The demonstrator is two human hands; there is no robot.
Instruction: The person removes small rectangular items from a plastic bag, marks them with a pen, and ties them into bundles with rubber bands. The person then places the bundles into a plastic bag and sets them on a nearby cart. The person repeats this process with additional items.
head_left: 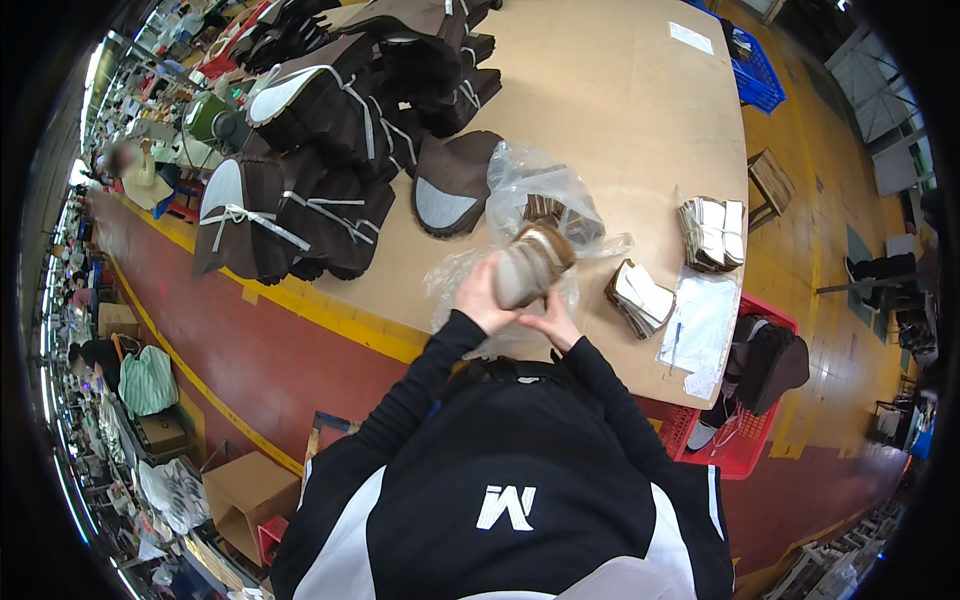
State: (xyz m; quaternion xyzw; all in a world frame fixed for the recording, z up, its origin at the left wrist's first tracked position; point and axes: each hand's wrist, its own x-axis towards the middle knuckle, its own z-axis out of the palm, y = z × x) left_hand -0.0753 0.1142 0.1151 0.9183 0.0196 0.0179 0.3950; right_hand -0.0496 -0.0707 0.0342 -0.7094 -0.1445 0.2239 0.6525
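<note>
A blurred stack of cut pieces [528, 272], brown and off-white, is held between my two hands above the table's near edge. My left hand [480, 298] wraps the stack's left side. My right hand [553, 325] grips it low on the right. Just beyond lies a clear plastic bag [520, 175] with more brown stacked pieces [560, 215] inside. To the right on the table are a small stack of white-topped pieces [642, 298] and a tied bundle of similar pieces [713, 233].
Tied bundles of dark brown cut panels [345, 110] cover the table's left side. A paper sheet with a pen [697, 315] lies near the right edge of the tan table [620, 90]. A red crate [745, 450] and a blue crate [757, 75] stand beside it.
</note>
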